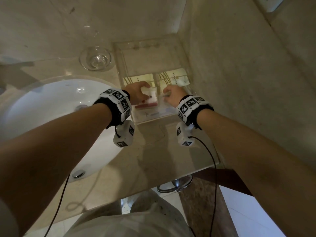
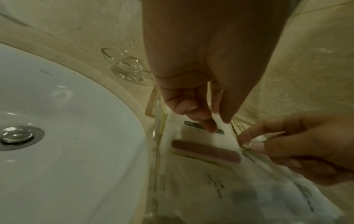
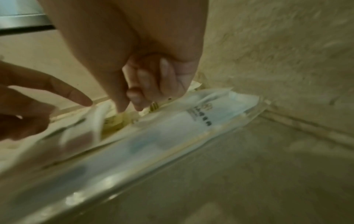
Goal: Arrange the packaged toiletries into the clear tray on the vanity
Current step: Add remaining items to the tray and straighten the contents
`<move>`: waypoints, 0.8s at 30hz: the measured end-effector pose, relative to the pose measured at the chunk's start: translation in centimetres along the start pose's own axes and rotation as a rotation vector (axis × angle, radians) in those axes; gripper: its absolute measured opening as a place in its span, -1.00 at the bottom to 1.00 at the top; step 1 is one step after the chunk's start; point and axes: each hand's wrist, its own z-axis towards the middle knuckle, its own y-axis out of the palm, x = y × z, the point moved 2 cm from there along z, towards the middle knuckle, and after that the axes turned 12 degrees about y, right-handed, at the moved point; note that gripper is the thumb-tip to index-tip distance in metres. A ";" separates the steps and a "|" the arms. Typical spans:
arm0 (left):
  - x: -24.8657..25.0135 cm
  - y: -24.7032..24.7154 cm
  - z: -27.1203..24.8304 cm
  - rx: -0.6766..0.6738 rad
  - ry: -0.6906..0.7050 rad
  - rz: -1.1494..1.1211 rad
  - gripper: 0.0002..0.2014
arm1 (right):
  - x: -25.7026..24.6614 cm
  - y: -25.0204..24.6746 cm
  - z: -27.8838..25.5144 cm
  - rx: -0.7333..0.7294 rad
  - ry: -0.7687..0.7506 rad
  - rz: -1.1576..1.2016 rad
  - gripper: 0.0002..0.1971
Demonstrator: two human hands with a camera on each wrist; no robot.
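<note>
The clear tray [image 1: 118,65] stands on the vanity against the right wall. Both hands reach into its near half. My left hand [image 1: 145,93] pinches a white packet [image 1: 150,97] with a dark label [image 2: 220,131] between thumb and fingers [image 2: 210,127]. A pink nail file in a packet [image 2: 206,151] lies just nearer me. My right hand [image 1: 165,95] pinches the edge of a clear packet [image 3: 172,97] with its other fingers curled. A long clear toothbrush packet [image 3: 172,144] lies along the tray's front wall. Yellow-printed packets [image 1: 176,77] lie further back.
A small glass bowl [image 1: 95,58] stands left of the tray. The white sink basin [image 1: 51,108] with its drain [image 2: 19,136] lies to the left. The stone wall [image 1: 239,82] closes the right side. The far half of the tray holds nothing.
</note>
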 end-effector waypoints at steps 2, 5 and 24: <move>0.0 0.3 0.0 -0.011 -0.002 0.052 -0.60 | 0.1 0.0 -0.3 -0.073 -0.053 -0.125 -0.53; -0.3 0.5 -0.1 -0.004 -0.015 0.078 -0.58 | 0.1 0.3 -0.5 -0.088 -0.109 -0.277 -0.39; -0.7 0.6 -0.1 -0.066 -0.087 0.209 -0.46 | -0.6 -1.4 -0.8 0.066 -0.043 -0.374 -0.74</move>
